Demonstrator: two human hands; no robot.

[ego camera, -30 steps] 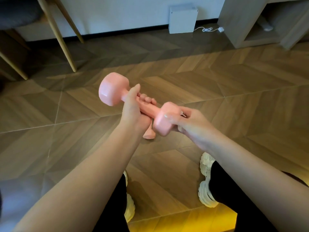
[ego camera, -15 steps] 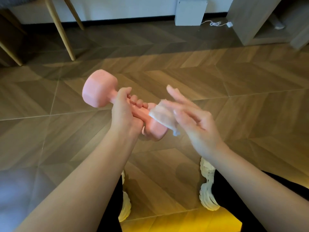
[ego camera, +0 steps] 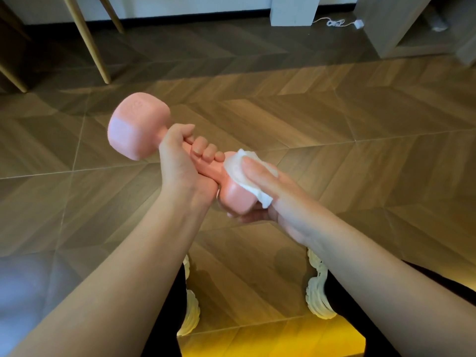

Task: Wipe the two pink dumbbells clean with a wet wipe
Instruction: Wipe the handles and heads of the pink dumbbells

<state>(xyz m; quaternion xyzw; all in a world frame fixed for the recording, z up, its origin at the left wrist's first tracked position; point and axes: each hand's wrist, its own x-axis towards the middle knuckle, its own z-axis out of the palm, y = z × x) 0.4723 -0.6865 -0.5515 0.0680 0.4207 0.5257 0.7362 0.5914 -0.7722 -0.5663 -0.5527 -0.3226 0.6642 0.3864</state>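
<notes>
I hold one pink dumbbell (ego camera: pixel 134 130) in the air above the wooden floor, tilted from upper left to lower right. My left hand (ego camera: pixel 180 163) grips its handle, fingers curled round it. A white wet wipe (ego camera: pixel 237 166) lies over the top of the near head (ego camera: pixel 237 199). My right hand (ego camera: pixel 270 191) clasps that head through the wipe, with the fingers on top and the thumb underneath. No second dumbbell shows in this view.
Herringbone wood floor (ego camera: pixel 334 150) lies below. Wooden chair legs (ego camera: pixel 87 39) stand at the back left. A white box (ego camera: pixel 293 9) with a white cable (ego camera: pixel 334 21) sits by the wall, and a wooden cabinet (ego camera: pixel 381 27) is at the back right. My white shoes (ego camera: pixel 318 292) are below my arms.
My right hand lifted off the near head with fingers spread and the wipe showing, then came back down and now clasps the head through the wipe. The dumbbell moved slightly left.
</notes>
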